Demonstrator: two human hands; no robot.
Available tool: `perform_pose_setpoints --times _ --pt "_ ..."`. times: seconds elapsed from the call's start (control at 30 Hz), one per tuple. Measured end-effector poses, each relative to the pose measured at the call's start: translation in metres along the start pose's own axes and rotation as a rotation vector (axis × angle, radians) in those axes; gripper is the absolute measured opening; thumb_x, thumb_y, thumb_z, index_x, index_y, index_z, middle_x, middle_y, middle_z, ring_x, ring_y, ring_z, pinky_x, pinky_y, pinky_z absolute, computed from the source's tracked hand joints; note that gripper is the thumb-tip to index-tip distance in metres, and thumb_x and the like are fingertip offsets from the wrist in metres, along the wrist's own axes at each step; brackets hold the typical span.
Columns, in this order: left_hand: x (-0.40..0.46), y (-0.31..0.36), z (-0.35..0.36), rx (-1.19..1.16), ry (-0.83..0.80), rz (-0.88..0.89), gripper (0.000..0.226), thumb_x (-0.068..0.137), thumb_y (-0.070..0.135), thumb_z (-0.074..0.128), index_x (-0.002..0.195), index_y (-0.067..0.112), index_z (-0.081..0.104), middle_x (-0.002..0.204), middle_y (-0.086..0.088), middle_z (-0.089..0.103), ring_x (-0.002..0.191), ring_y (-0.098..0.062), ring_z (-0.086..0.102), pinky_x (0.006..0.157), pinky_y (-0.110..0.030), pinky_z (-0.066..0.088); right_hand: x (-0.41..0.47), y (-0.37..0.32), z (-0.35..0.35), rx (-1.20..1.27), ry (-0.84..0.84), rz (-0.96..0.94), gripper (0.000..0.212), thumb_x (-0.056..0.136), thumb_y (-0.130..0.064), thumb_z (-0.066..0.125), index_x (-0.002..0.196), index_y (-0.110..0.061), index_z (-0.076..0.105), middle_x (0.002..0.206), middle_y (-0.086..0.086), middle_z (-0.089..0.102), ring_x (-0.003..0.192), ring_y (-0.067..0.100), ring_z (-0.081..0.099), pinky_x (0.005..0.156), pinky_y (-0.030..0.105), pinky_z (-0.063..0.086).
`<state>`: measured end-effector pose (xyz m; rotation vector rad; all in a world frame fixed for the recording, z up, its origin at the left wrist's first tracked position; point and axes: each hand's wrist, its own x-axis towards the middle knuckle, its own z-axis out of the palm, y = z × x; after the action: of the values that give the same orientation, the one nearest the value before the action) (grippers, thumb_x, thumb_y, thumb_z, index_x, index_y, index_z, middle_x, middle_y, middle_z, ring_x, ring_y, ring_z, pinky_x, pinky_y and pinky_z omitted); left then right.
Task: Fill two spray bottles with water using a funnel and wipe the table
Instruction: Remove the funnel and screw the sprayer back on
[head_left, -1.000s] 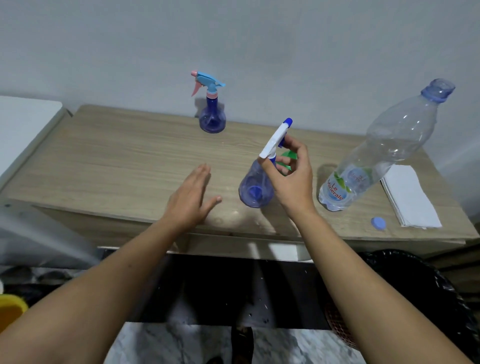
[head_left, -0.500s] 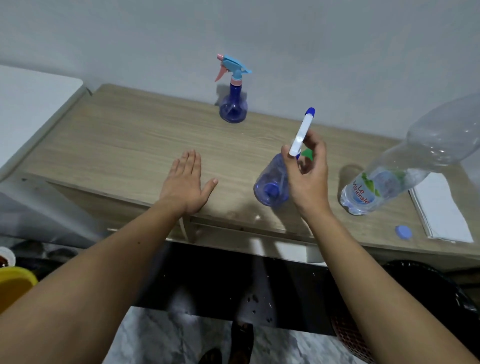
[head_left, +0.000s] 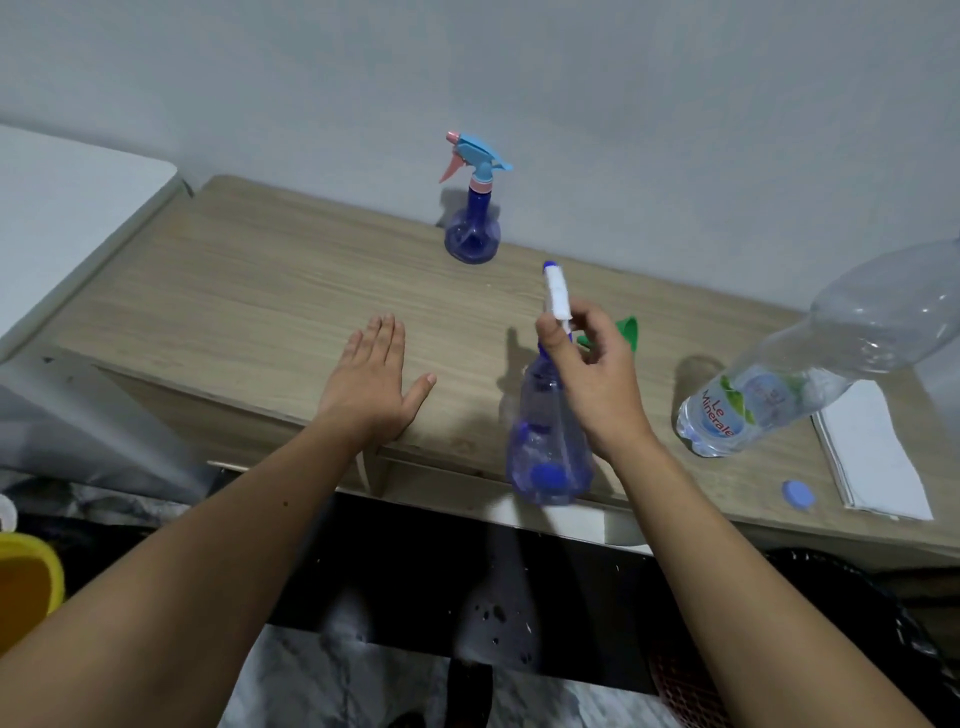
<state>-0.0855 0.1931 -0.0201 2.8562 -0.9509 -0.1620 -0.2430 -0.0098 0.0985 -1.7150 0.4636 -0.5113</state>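
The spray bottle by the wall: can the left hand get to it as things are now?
Probably yes. The left hand lies flat and holds nothing, and only bare table lies between it and the spray bottle.

Looks domestic. Wood-grain table (head_left: 260, 312) against plain painted wall (head_left: 623, 104); marble-pattern floor (head_left: 322, 686) below. Yellow bucket (head_left: 26, 582) near left.

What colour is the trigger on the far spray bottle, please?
Pink, on the spray bottle by the wall, seen in the head view.
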Motion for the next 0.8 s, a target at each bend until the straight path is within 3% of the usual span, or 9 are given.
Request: perform_pose_setpoints --times 0.1,0.17,0.3,0.47,0.63,0.73,0.8 --pt "0.000 0.000 0.000 -0.014 0.006 0.004 0.101 0.094 0.072 0.006 0.169 0.004 0.005 0.178 -0.013 0.000 0.165 -0.024 -0.004 0.133 -0.041 -0.004 -0.003 0.003 0.009 -0.030 -0.135 0.081 0.046 0.079 -0.067 0.074 0.102 -0.028 0.072 0.101 0.003 0.070 0.079 0.009 0.064 0.075 0.027 0.053" --pt "0.000 -0.001 0.001 -0.026 0.016 0.005 0.101 0.094 0.072 0.008 0.168 0.003 0.006 0.178 -0.014 0.002 0.165 -0.025 -0.003 0.133 -0.041 -0.004 -0.004 0.006 0.015 -0.076 -0.212 0.118 0.041 0.080 -0.069 0.073 0.094 -0.030 0.073 0.105 0.012 0.073 0.087 0.008 0.068 0.085 0.030 0.054" --pt "0.000 -0.002 0.002 -0.038 0.025 0.013 0.101 0.094 0.071 0.008 0.168 0.003 0.007 0.178 -0.014 0.003 0.165 -0.025 -0.002 0.133 -0.041 -0.004 -0.006 0.016 0.024 -0.121 -0.238 0.160 0.049 0.080 -0.071 0.072 0.094 -0.025 0.074 0.098 0.009 0.075 0.080 0.006 0.066 0.083 0.031 0.051" --pt "0.001 -0.003 0.005 -0.049 0.038 0.015 0.101 0.094 0.071 0.010 0.168 0.003 0.008 0.178 -0.014 0.004 0.165 -0.025 -0.001 0.133 -0.040 -0.004 0.000 0.025 0.028 -0.207 -0.201 0.199 0.062 0.073 -0.081 0.071 0.092 -0.022 0.075 0.096 0.014 0.076 0.078 0.014 0.066 0.088 0.050 0.058" --pt "0.002 -0.003 0.008 -0.048 0.049 0.017 0.099 0.096 0.071 0.013 0.168 0.003 0.009 0.178 -0.014 0.005 0.165 -0.025 0.000 0.133 -0.041 -0.003 0.004 0.030 0.029 -0.338 -0.184 0.193 0.068 0.078 -0.083 0.063 0.076 -0.016 0.070 0.079 0.010 0.073 0.069 0.017 0.063 0.076 0.044 0.054" --pt "0.002 -0.004 0.007 -0.057 0.048 0.016 0.100 0.095 0.071 0.013 0.168 0.004 0.008 0.178 -0.014 0.004 0.165 -0.024 0.000 0.133 -0.041 -0.003 0.006 0.031 0.029 -0.386 -0.195 0.184 0.079 0.081 -0.087 0.056 0.078 -0.009 0.069 0.085 0.013 0.075 0.080 0.030 0.068 0.083 0.048 0.056" --pt "0.002 -0.003 0.007 -0.058 0.051 0.015 0.101 0.094 0.071 0.012 0.168 0.003 0.009 0.178 -0.014 0.005 0.165 -0.024 0.000 0.133 -0.041 -0.003 0.006 0.030 0.030 -0.363 -0.205 0.199 0.074 0.079 -0.088 0.059 0.082 -0.015 0.073 0.086 0.007 0.077 0.085 0.025 0.072 0.088 0.048 0.056"
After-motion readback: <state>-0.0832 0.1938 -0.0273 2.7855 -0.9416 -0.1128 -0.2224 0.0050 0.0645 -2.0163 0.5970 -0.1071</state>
